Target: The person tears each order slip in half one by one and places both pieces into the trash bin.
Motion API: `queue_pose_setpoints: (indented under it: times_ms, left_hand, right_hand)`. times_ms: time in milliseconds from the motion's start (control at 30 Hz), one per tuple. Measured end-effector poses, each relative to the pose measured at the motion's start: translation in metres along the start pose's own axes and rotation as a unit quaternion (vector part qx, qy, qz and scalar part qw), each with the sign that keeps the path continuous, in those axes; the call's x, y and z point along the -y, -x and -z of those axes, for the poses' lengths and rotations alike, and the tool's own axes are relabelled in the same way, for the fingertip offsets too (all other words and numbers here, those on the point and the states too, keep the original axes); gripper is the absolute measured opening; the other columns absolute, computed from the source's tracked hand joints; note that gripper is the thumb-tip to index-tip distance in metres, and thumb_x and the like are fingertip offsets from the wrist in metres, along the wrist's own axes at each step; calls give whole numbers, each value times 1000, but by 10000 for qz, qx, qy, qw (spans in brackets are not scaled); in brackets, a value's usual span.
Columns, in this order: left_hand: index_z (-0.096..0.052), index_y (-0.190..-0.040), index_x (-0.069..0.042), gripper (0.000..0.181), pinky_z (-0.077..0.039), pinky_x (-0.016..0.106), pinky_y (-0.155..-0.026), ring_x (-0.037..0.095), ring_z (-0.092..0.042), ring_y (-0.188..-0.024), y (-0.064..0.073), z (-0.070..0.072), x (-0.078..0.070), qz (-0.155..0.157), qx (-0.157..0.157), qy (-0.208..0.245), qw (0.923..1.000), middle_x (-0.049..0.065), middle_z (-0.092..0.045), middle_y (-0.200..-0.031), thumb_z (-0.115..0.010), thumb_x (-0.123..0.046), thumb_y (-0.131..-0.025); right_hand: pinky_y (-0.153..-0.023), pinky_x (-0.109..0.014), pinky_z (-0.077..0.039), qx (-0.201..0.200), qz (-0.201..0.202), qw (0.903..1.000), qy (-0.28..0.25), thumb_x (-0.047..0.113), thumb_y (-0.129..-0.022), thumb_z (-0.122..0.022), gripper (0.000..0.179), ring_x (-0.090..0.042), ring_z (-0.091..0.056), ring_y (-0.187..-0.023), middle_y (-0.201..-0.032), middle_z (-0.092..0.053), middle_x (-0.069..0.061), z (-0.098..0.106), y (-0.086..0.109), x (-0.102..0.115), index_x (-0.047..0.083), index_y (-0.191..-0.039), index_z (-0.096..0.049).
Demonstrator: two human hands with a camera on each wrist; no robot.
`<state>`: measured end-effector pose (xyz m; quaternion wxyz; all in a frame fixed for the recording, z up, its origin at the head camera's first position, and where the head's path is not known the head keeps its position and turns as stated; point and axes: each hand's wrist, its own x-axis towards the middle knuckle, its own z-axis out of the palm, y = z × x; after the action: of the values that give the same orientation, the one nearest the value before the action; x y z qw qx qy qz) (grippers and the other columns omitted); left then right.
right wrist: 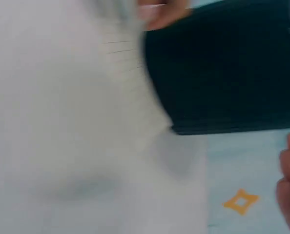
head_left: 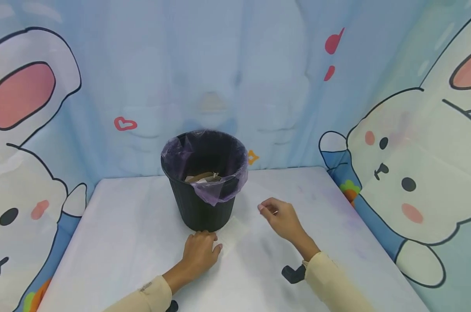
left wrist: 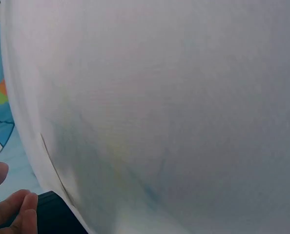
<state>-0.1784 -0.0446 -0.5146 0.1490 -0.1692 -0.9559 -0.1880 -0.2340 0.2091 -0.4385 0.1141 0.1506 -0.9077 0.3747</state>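
A black trash bin [head_left: 204,212] stands upright on the white-covered table, lined with a translucent purple bag [head_left: 219,190]. Brown and white scraps [head_left: 204,177] lie inside it. Partly under its base is a flat, pale sheet with faint lines [head_left: 233,232]; its kind is unclear. My left hand [head_left: 200,253] is at the foot of the bin, fingertips against or just in front of its base, thumb apart from the fingers. To the right of the bin my right hand [head_left: 280,219] hovers above the table, fingers loosely bent, with nothing clearly held.
A light blue curtain [head_left: 149,86] with printed rabbits hangs behind and at both sides of the table [head_left: 122,242]. The bin stands toward the back of the tabletop. Dark printed marks [head_left: 293,274] show beside the right sleeve.
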Motion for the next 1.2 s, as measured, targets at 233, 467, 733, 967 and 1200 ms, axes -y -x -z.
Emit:
queue_pose_setpoints:
  times_ms: [233,467,733,967,1200]
  left_hand:
    - [-74,-86,-9,17,-40,27,-58,12,-57,-65,2,5,5,-9,25,123,9999,-1,-67,-72,-80,-25,-83]
    - [-74,-84,-10,14,-38,25,-57,10,-58,-64,9,6,4,-60,6,301,9995,-2,-67,-72,-80,-23,-83]
    - [-74,-82,-11,13,-36,23,-56,10,-56,-63,10,8,6,-15,-116,309,9995,-3,-66,-70,-80,-22,-82]
    - [-75,-83,-12,12,-36,22,-57,10,-60,-66,9,18,14,-43,-351,371,9987,-2,-70,-74,-81,-21,-82]
    - [-75,-95,-9,17,-51,30,-69,13,-63,-78,12,41,24,-153,-331,823,9959,-1,-70,-83,-80,-22,-85]
  right_hand:
    - [-84,-40,-56,1529,-602,9818,950,22,-87,-79,33,-21,-65,-92,-98,-70,-7,-63,-15,-33,2,-112,-72]
    - [-83,-50,-53,1248,-374,9815,1401,22,-76,-89,40,-32,-61,-93,-101,-65,-16,-92,-18,-61,3,-108,-75]
    - [-81,-47,-50,977,82,9925,734,4,-79,-79,6,-26,-58,-87,-88,-65,-10,-93,-19,-63,7,-76,-74]
    - [-77,-33,-53,1349,-89,9902,342,6,-89,-74,6,-13,-61,-83,-87,-69,-1,-69,-12,-54,8,-84,-70]
    - [-72,-23,-54,1541,508,9864,-262,11,-92,-73,7,-6,-61,-81,-84,-69,9,-46,4,-24,16,-88,-70]
